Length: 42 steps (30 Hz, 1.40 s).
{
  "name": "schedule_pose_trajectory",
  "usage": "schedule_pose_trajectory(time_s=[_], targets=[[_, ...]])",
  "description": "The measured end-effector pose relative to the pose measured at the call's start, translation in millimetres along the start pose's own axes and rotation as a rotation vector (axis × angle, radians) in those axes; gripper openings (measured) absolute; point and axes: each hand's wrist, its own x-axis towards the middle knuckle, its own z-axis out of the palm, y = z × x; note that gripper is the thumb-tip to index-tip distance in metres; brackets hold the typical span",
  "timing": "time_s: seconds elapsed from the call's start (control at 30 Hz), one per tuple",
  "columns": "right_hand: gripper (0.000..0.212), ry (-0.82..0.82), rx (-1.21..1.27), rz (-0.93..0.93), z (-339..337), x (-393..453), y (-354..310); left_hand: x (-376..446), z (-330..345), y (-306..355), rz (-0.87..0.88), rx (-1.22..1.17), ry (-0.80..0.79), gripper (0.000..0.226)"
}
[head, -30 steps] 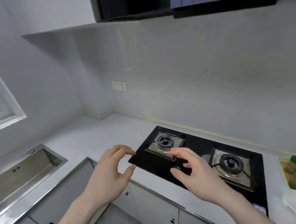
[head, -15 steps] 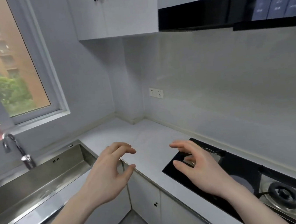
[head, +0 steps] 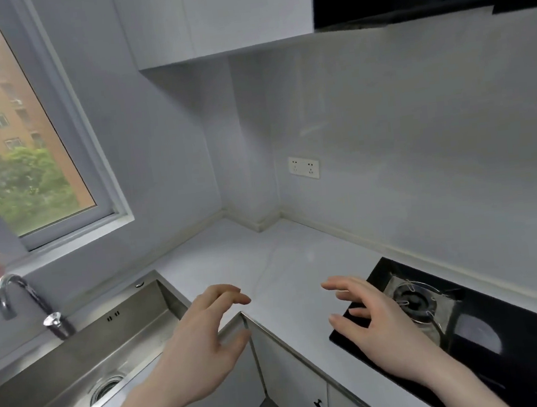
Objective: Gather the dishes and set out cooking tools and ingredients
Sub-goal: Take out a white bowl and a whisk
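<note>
Sink [head: 78,362] and window [head: 15,137] have swung into view at left as the gaze turned off the hob [head: 471,314], while both hands [head: 202,346] [head: 375,321] hover apart, loosely curled and empty, over the desk [head: 284,268], with no dishes or tools in sight yet.

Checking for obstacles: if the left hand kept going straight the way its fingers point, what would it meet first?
Probably nothing close: the left hand points over bare countertop toward the corner, so the wall comes first, though depth is unclear.
</note>
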Motion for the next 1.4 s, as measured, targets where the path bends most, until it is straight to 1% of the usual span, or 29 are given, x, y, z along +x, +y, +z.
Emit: schedule_pose_trajectory(time_s=[0.13, 0.23, 0.3, 0.37, 0.43, 0.57, 0.67, 0.77, 0.83, 0.93, 1.0, 1.17, 1.4], targets=[[0.042, 0.047, -0.019, 0.05, -8, 11, 9, 34, 16, -2, 0.05, -0.028, -0.059, 0.036], [0.042, 0.112, -0.047, 0.107, -24, -1, 13, 60, 32, 11, 0.133, -0.068, -0.142, 0.036], [0.043, 0.148, -0.064, 0.15, -34, -12, 13, 72, 41, 20, 0.179, -0.11, -0.163, 0.036], [0.043, 0.239, -0.064, 0.215, -43, -34, 12, 82, 53, 33, 0.252, -0.146, -0.216, 0.036], [0.043, 0.32, -0.067, 0.258, -47, -57, 9, 87, 64, 43, 0.289, -0.192, -0.265, 0.035], [0.042, 0.468, -0.105, 0.425, -45, -122, 0, 85, 89, 70, 0.434, -0.288, -0.401, 0.035], [0.043, 0.562, -0.138, 0.514, -35, -168, -7, 71, 111, 89, 0.524, -0.362, -0.475, 0.036], [0.044, 0.624, -0.151, 0.599, -22, -213, -14, 46, 131, 109, 0.609, -0.383, -0.559, 0.038], [0.045, 0.693, -0.135, 0.641, -16, -245, -22, 27, 139, 127, 0.679, -0.39, -0.623, 0.038], [0.045, 0.799, -0.138, 0.7, -13, -290, -29, 6, 144, 155, 0.771, -0.412, -0.67, 0.036], [0.045, 0.865, -0.145, 0.731, -17, -321, -35, -6, 147, 180, 0.826, -0.419, -0.681, 0.034], [0.043, 0.936, -0.165, 0.753, -31, -376, -41, -28, 158, 235, 0.909, -0.414, -0.705, 0.033], [0.042, 1.029, -0.193, 0.772, -90, -481, -38, -79, 186, 359, 1.019, -0.434, -0.69, 0.033]])
